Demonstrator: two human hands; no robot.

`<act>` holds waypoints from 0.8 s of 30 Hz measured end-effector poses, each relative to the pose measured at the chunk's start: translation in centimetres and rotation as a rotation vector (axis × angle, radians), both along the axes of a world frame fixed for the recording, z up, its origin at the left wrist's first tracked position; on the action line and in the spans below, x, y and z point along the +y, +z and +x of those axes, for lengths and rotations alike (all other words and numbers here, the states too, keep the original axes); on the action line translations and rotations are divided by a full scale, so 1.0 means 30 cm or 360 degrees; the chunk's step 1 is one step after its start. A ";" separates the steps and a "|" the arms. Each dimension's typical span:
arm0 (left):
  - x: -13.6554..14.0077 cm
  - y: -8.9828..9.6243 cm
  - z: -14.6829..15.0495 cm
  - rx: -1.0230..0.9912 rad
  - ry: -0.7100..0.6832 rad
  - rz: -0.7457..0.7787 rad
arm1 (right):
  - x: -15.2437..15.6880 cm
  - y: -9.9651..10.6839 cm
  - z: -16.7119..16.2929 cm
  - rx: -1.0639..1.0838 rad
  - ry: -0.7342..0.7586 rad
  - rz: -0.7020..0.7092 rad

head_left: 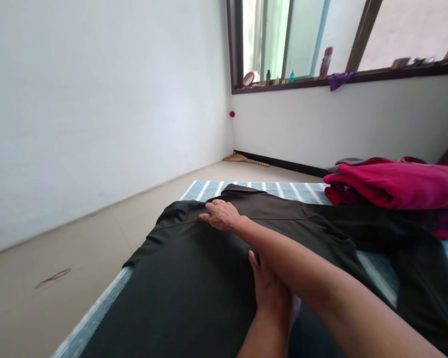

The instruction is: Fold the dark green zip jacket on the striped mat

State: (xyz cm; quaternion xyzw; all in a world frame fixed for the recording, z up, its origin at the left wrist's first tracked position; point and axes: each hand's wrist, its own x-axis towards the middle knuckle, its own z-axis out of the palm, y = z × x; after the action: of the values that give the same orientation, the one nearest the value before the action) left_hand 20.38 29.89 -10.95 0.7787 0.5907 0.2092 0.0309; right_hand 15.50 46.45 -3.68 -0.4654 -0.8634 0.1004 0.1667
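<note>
While the right hand (221, 215) lies loosely open on a dark garment (179, 278), left hand (271, 288) nearer, grip unclear, pink clothes (403, 184) far right

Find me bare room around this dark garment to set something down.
Widest is the pale floor between the left wall and the striped cover, though a thin loop lies there. A narrow strip of cover shows beyond the dark garment, ending at the pink pile. Crowded: the right side, with pile and sleeve, and the windowsill.
</note>
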 end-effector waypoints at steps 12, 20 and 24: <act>0.028 0.040 0.014 0.0226 0.0091 -0.0028 | -0.248 -0.168 0.638 -0.0072 -0.0581 -0.0101; 0.032 0.051 0.011 0.0316 0.0083 -0.0063 | -0.171 -0.211 0.709 -0.0256 -0.0787 -0.0118; 0.032 0.054 0.009 0.0325 0.0073 -0.0071 | -0.162 -0.213 0.725 -0.0305 -0.0855 -0.0095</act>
State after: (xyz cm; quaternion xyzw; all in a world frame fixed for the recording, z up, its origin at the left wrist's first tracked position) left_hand 20.65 30.86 -9.32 0.7813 0.6130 0.1162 -0.0170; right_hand 37.24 41.60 -10.06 -0.6896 -0.7177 0.0336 0.0911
